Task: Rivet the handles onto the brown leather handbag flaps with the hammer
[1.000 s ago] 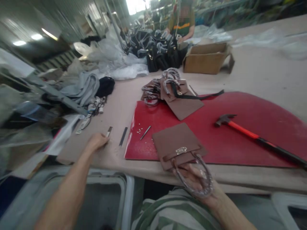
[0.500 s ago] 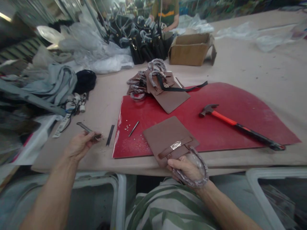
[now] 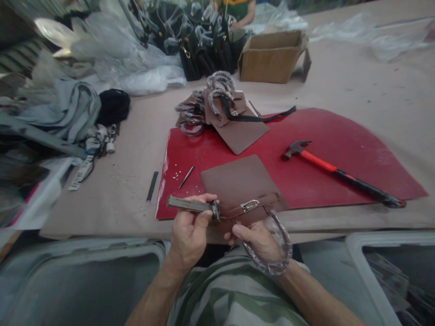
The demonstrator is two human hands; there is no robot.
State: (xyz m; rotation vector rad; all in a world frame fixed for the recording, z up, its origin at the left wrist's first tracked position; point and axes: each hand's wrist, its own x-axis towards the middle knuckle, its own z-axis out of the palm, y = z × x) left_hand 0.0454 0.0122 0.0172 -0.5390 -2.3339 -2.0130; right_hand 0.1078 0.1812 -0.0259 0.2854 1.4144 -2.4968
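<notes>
Between the thumb and fingers of my left hand [image 3: 189,233] is a metal punch [image 3: 187,203], a grey bar with a dark head; its exact type is unclear. That head is at the left end of the strap on a brown leather bag panel [image 3: 239,179]; whether they touch I cannot tell. My right hand [image 3: 260,237] grips the panel's lower edge, thumb on top. A silver clasp [image 3: 250,205] sits on the strap, and a plastic-wrapped handle [image 3: 287,240] loops around my right wrist. Beneath the panel lies a red mat [image 3: 272,149].
A claw hammer [image 3: 335,171] lies on the mat's right. A thin metal rod [image 3: 186,177] and small white bits lie left, beside a black strip [image 3: 152,186]. More brown bag panels [image 3: 238,131] are piled behind. Farther back are a cardboard box [image 3: 272,59], black bags [image 3: 200,54] and a person.
My left hand has brought the metal punch from the table's left side to the bag panel's strap. My right hand keeps its grip on the panel. The view has tipped slightly down.
</notes>
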